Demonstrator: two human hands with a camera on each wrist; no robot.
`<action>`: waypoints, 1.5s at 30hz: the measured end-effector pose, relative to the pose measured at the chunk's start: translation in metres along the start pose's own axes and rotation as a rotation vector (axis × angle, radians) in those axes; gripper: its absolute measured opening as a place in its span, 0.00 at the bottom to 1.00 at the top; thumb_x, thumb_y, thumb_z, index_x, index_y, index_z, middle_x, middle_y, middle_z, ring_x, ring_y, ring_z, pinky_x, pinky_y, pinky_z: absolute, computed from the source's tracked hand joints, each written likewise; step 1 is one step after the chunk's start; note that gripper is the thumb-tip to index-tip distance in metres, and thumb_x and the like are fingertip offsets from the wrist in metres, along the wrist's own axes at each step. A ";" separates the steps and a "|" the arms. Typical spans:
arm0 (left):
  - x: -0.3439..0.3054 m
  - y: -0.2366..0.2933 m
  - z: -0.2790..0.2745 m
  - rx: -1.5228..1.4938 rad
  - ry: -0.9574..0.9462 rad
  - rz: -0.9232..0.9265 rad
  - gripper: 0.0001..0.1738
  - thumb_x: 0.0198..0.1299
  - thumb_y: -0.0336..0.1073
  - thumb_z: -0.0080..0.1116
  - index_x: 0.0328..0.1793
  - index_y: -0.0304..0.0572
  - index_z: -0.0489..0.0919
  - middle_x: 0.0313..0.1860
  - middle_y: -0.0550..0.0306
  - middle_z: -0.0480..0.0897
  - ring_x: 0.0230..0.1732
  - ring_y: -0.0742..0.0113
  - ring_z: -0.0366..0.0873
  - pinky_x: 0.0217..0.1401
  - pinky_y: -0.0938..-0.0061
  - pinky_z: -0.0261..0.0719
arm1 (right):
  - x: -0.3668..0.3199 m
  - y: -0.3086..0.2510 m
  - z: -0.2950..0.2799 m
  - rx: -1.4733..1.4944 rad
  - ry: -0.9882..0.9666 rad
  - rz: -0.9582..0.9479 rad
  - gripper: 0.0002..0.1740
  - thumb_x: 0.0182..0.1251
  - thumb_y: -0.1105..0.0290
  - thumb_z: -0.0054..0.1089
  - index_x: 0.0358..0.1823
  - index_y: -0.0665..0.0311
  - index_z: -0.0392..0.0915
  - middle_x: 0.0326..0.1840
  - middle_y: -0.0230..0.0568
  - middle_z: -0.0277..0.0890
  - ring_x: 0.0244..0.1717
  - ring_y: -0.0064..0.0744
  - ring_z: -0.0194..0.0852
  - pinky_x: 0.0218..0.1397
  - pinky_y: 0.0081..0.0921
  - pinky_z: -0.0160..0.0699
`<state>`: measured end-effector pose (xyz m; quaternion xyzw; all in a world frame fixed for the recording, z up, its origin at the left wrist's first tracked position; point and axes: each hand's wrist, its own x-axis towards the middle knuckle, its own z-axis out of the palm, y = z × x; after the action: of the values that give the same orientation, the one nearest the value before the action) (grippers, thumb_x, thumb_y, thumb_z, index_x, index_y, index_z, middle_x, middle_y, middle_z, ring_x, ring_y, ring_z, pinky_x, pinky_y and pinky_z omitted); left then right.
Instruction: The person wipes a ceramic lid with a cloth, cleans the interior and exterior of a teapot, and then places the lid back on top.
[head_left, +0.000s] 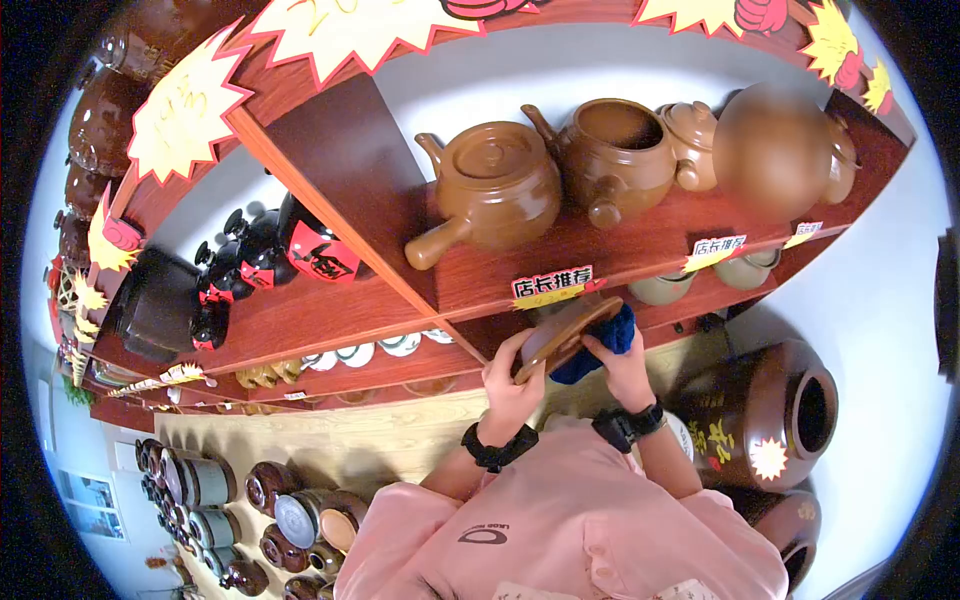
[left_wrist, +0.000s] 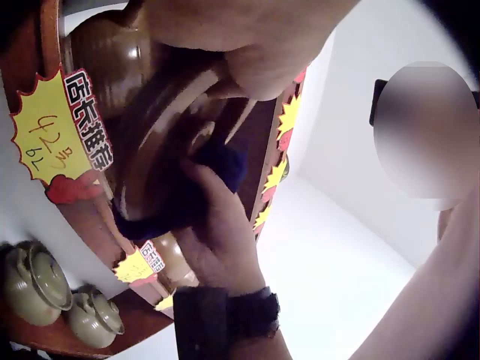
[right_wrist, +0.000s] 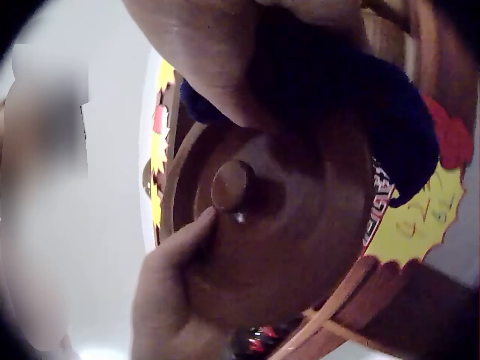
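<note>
A round brown pot lid (head_left: 560, 338) with a knob (right_wrist: 231, 185) is held up in front of the shelf, tilted on its edge. My left hand (head_left: 513, 382) grips it by the rim, and in the right wrist view the thumb lies close to the knob. In my right hand (head_left: 627, 372) a dark blue cloth (right_wrist: 409, 142) is bunched against the opposite side of the lid. The left wrist view shows the right thumb over the cloth (left_wrist: 225, 169). Behind the hands, a brown pot without a lid (head_left: 620, 150) stands beside a lidded brown pot (head_left: 497, 185).
Price signs (head_left: 552, 287) line the front edge of the red-brown shelf (head_left: 480, 275). Smaller lidded pots (head_left: 690, 140) stand farther right, and black jars (head_left: 260, 240) to the left. A big brown jar (head_left: 745, 420) is on the floor at right. Several jars (head_left: 275, 485) stand on the left floor.
</note>
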<state>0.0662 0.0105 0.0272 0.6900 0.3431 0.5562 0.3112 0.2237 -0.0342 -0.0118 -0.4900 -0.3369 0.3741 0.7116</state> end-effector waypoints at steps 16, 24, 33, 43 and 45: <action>-0.006 0.002 -0.030 0.108 -0.408 -0.217 0.27 0.62 0.33 0.56 0.64 0.31 0.61 0.41 0.32 0.80 0.44 0.37 0.80 0.44 0.59 0.80 | 0.010 -0.013 -0.003 -0.518 0.128 -0.094 0.20 0.44 0.79 0.66 0.43 0.69 0.75 0.35 0.38 0.79 0.35 0.25 0.75 0.43 0.25 0.75; -0.005 -0.009 -0.070 0.178 -0.072 -0.370 0.21 0.65 0.34 0.53 0.62 0.39 0.64 0.44 0.34 0.81 0.46 0.41 0.81 0.43 0.62 0.80 | 0.003 -0.012 0.044 -0.617 -0.198 -0.041 0.22 0.49 0.73 0.68 0.46 0.71 0.74 0.35 0.41 0.79 0.35 0.25 0.76 0.42 0.24 0.76; -0.020 -0.023 -0.118 0.102 0.040 -0.450 0.17 0.68 0.33 0.50 0.60 0.35 0.66 0.48 0.42 0.79 0.50 0.60 0.78 0.54 0.68 0.74 | 0.000 0.015 0.074 -0.323 -0.362 0.071 0.17 0.49 0.70 0.71 0.40 0.67 0.76 0.30 0.35 0.77 0.31 0.25 0.74 0.39 0.25 0.75; -0.040 -0.068 -0.187 -0.316 0.495 -0.698 0.19 0.62 0.31 0.54 0.59 0.38 0.69 0.50 0.54 0.76 0.51 0.69 0.72 0.57 0.73 0.71 | -0.010 0.018 0.085 -0.100 -0.455 0.326 0.19 0.54 0.73 0.68 0.48 0.67 0.76 0.39 0.34 0.80 0.38 0.22 0.77 0.45 0.23 0.77; -0.036 -0.088 -0.212 -0.336 0.596 -0.621 0.20 0.62 0.30 0.53 0.60 0.36 0.67 0.53 0.52 0.76 0.53 0.68 0.72 0.60 0.71 0.70 | -0.009 0.017 0.079 -0.082 -0.412 0.387 0.19 0.54 0.73 0.68 0.48 0.67 0.75 0.40 0.34 0.80 0.39 0.23 0.78 0.44 0.23 0.79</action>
<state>-0.1587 0.0408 -0.0241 0.3047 0.5132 0.6587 0.4582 0.1486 -0.0027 -0.0058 -0.4872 -0.3893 0.5808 0.5232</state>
